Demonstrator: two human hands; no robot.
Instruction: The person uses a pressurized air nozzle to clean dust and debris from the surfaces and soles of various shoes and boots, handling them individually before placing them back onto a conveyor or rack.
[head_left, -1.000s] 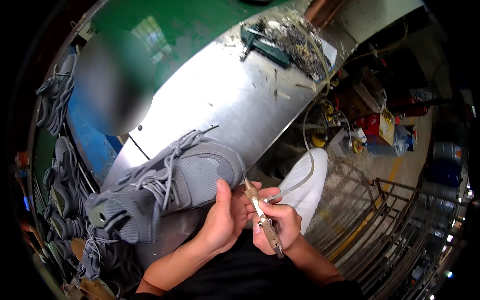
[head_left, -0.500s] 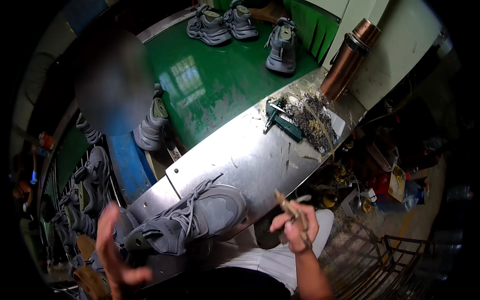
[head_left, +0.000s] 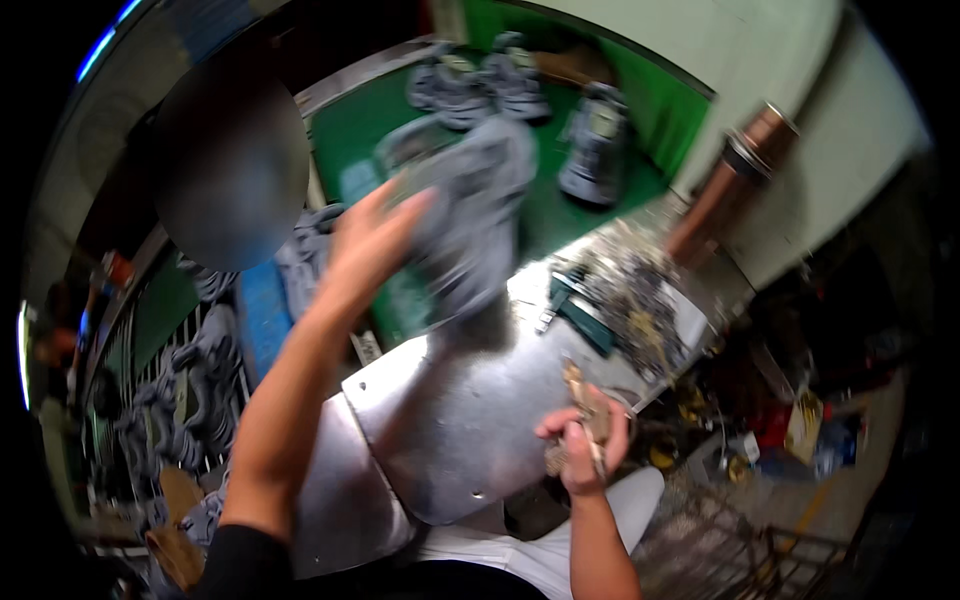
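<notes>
A grey sneaker (head_left: 478, 215), smeared by motion, is up in the air between the metal ledge and the green surface. My left hand (head_left: 375, 235) grips it at its left side, with the arm stretched forward; the exact finger hold is blurred. Close to my lap, at the ledge's near edge, my right hand (head_left: 590, 445) is closed around a thin, crusted, brownish stick-like tool (head_left: 574, 385) that points up and away. The bare metal ledge (head_left: 450, 425) lies below both hands.
Several grey sneakers (head_left: 592, 150) stand on the green surface (head_left: 345, 140); more crowd a rack (head_left: 185, 400) at left. A green-handled tool (head_left: 585, 325) lies beside a grey debris pile (head_left: 640, 300). A copper flask (head_left: 735, 185) stands behind. A person, partly blurred, is at upper left.
My left hand, open and apart from the sneaker before, now has it and has carried it up and forward off the ledge. The right hand keeps its tool, and the whole view has shifted slightly.
</notes>
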